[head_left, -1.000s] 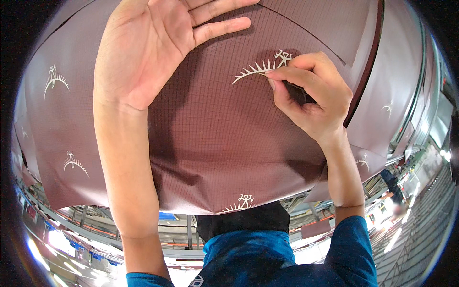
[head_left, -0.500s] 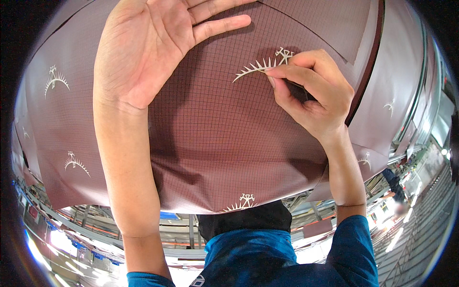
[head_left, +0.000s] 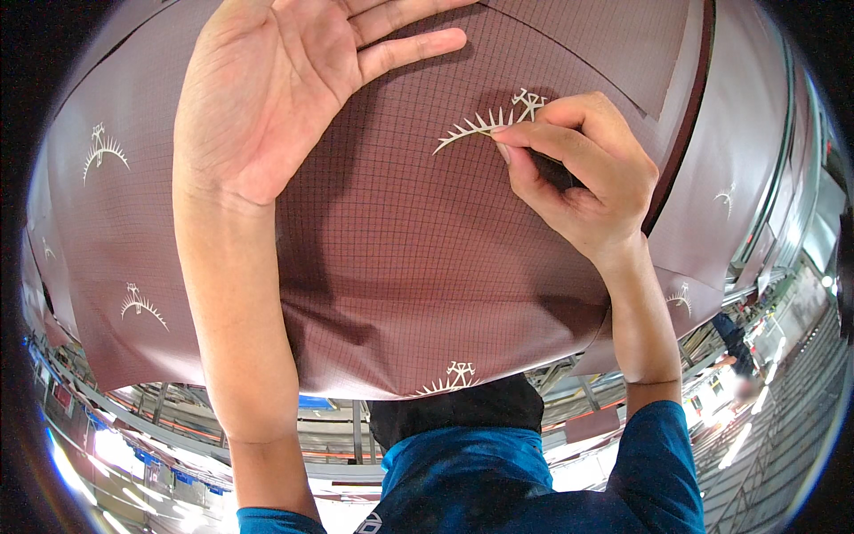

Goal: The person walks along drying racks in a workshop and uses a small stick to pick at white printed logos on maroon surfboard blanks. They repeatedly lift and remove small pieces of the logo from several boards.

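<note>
A maroon fabric sheet (head_left: pixel 436 258) with a fine dark grid spreads before me and bears pale spiked-arc motifs. My left hand (head_left: pixel 276 98) rests on it palm up, its fingers spread and partly cut off by the top of the picture. It holds nothing. Thumb and forefinger of my right hand (head_left: pixel 592 169) are pinched together at the lower edge of one pale motif (head_left: pixel 467 132). Whatever is between those fingertips is too small to make out. The hand covers the motif's right part.
More pale motifs show on the fabric, one at the left (head_left: pixel 106 151) and another by its near edge (head_left: pixel 452 377). Metal racks (head_left: pixel 334 427) stand below that edge. Beyond a dark strip (head_left: pixel 689 125) at right lies further maroon fabric. Another person (head_left: pixel 737 343) is far off at right.
</note>
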`<move>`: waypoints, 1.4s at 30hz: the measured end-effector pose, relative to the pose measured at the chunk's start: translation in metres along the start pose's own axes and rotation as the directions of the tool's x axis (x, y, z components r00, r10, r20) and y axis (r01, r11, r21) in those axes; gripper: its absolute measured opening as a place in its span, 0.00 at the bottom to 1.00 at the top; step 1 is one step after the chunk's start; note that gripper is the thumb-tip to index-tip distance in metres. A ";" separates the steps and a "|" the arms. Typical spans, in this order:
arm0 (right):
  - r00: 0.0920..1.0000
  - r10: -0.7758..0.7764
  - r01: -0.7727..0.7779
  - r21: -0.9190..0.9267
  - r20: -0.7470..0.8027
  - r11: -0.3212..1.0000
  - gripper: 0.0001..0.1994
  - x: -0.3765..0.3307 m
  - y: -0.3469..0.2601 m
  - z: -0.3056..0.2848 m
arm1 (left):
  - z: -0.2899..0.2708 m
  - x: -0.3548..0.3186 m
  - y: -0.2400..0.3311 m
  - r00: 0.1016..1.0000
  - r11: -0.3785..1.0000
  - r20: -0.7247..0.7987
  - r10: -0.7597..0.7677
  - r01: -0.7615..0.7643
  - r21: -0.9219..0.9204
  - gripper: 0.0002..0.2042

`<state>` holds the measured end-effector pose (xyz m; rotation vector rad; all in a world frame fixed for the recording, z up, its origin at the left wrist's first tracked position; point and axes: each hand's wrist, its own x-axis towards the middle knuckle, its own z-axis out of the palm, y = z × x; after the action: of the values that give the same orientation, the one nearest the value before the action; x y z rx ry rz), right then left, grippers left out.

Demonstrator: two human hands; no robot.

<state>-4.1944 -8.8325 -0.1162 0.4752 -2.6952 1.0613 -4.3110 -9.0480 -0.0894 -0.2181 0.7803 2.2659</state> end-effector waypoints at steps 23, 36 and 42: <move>1.000 0.000 0.000 0.025 0.005 1.000 0.14 0.000 0.000 0.000 | -0.007 0.004 -0.004 0.999 0.999 0.050 0.010 -0.008 -0.032 0.35; 1.000 0.015 -0.015 0.032 0.014 0.999 0.15 0.000 -0.001 0.000 | -0.018 0.003 -0.007 0.996 0.997 0.090 0.029 -0.023 -0.073 0.35; 1.000 0.015 -0.015 0.020 0.020 1.000 0.14 0.000 0.000 -0.002 | 0.007 0.000 -0.016 0.990 0.964 -0.038 0.135 -0.123 0.235 0.35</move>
<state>-4.1945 -8.8311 -0.1150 0.4722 -2.7122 1.0952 -4.2995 -9.0348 -0.0919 -0.1208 1.1078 2.2724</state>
